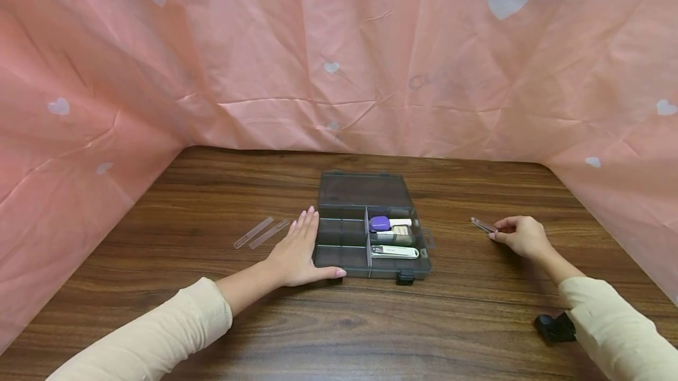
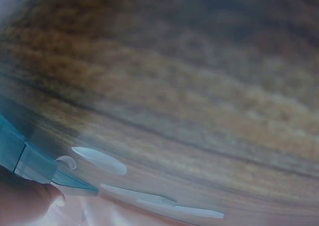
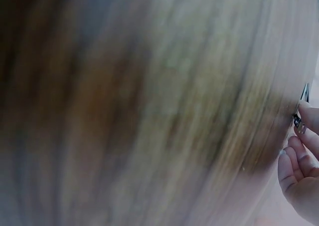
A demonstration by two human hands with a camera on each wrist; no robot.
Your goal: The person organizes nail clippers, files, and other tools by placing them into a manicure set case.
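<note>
My straight-fingered left hand [image 1: 296, 252] braces the box [image 1: 341, 256] beside it; my right hand [image 1: 524, 237] pinches the slim metal tool [image 1: 482, 225], best held firmly.

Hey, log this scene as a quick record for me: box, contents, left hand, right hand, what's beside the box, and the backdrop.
Box: grey, see-through, divided, lid open
Contents: white nail clipper at near right; purple item behind it
Left hand: straight fingers against the box's left side
Right hand: pinching a small metallic tool, right of the box
Beside box: two clear strips, left, on the wooden tabletop
Backdrop: pink cloth
</note>
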